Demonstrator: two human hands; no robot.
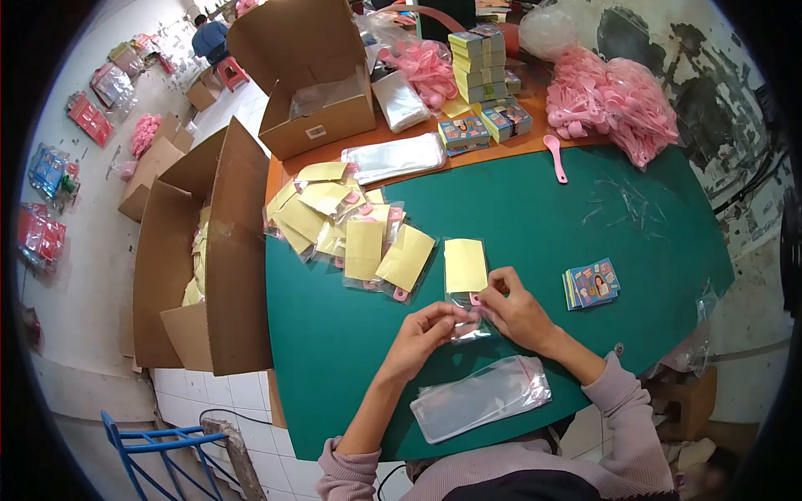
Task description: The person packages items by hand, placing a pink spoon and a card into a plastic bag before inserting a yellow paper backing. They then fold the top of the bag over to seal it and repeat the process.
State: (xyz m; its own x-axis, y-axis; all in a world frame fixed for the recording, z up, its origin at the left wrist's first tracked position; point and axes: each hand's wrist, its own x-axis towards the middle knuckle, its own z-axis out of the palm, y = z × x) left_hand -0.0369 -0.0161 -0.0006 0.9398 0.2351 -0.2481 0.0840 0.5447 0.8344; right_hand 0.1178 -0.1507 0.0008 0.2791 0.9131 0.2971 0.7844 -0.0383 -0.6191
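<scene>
A stack of clear sleeves (482, 397) is laid at the near worktop (535, 225) edge. Just beyond, a yellow-backed packet (465, 271) is pinched at its lower end by left hand (420, 334) and right hand (515, 311); the pink piece inside is mostly hidden. Bare green lies rightward, up to a small card stack (591, 284).
</scene>
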